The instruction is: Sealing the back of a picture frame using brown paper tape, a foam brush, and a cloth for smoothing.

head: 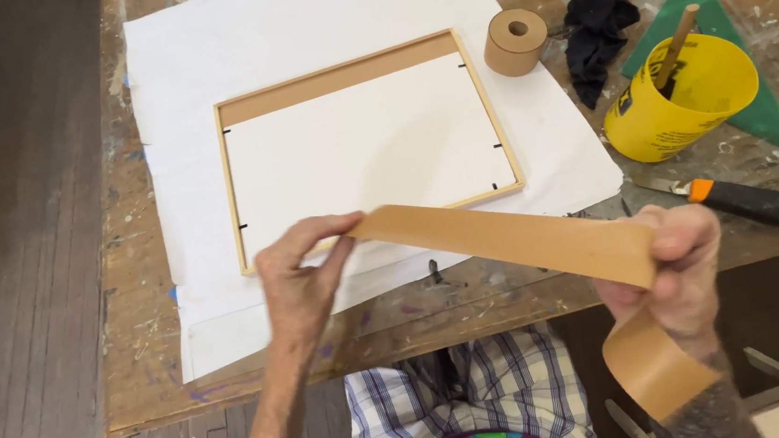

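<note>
Long brown paper tape strip (pixel 513 236) stretched taut above the table edge, my left hand (pixel 296 274) pinching one end, right hand (pixel 680 259) gripping the other w/ slack hanging. Best kept flat, untwisted, parallel to the light wooden frame (pixel 493 116) lying face-down on white paper sheet (pixel 182 96).

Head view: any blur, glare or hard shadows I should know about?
Head view: the left hand is slightly motion-blurred, while the right hand and the brown paper tape strip look sharper; lighting is soft and even, with no harsh glare on the white sheet and only faint shadows inside the wooden frame.
</note>
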